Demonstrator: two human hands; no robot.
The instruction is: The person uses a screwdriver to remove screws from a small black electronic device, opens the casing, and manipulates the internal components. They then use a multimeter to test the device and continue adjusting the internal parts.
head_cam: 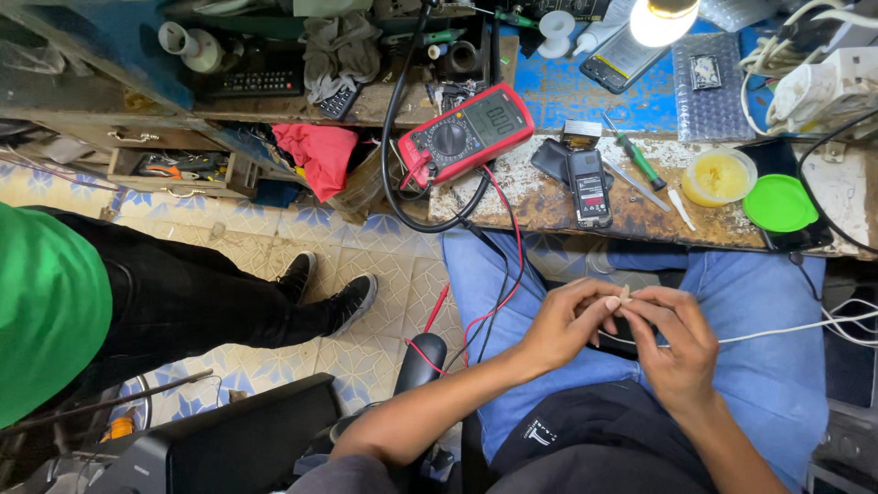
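- A seated person in a green top [41,311] and black trousers is cut off at the left edge.
- The red meter [465,131] lies on the bench edge; its leads hang down towards the lap.
- The left hand [565,322] and right hand [674,340] meet over the blue jeans, fingertips pinched together on a small pale piece [626,294], too tiny to identify.
- A white cable [786,330] runs from under the hands off the right edge.
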